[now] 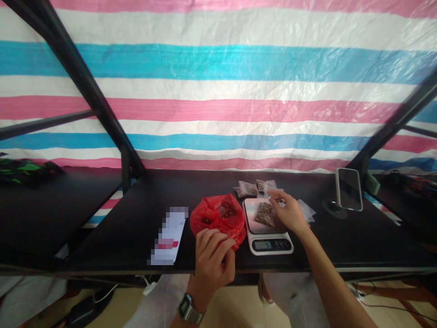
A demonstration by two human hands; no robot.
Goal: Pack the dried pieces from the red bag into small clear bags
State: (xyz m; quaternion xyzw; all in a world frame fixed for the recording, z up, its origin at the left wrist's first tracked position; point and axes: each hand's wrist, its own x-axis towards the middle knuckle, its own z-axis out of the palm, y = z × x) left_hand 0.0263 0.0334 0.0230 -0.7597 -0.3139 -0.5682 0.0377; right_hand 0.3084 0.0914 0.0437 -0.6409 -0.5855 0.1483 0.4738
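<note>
My left hand (215,257), with a watch (190,309) on its wrist, curls its fingers at the near edge of a crumpled red plastic bag (201,218); the fingertips are partly hidden. Dark brown dried pieces (228,210) show in the bag's opening. To the right stands a white kitchen scale (251,248) with a metal plate and a lit display. On its plate lies a small clear zip bag (264,215) filled with brown pieces. My right hand (288,212) reaches over the plate, thumb and fingers pinched at the zip bag's upper edge.
Several filled packets (248,188) lie behind the scale. Flat clear bags (306,211) sit right of my right hand. A phone on a stand (348,189) is farther right. A blurred-out phone-like slab (170,237) lies left on the black table (112,246). Striped sheeting (218,109) hangs behind.
</note>
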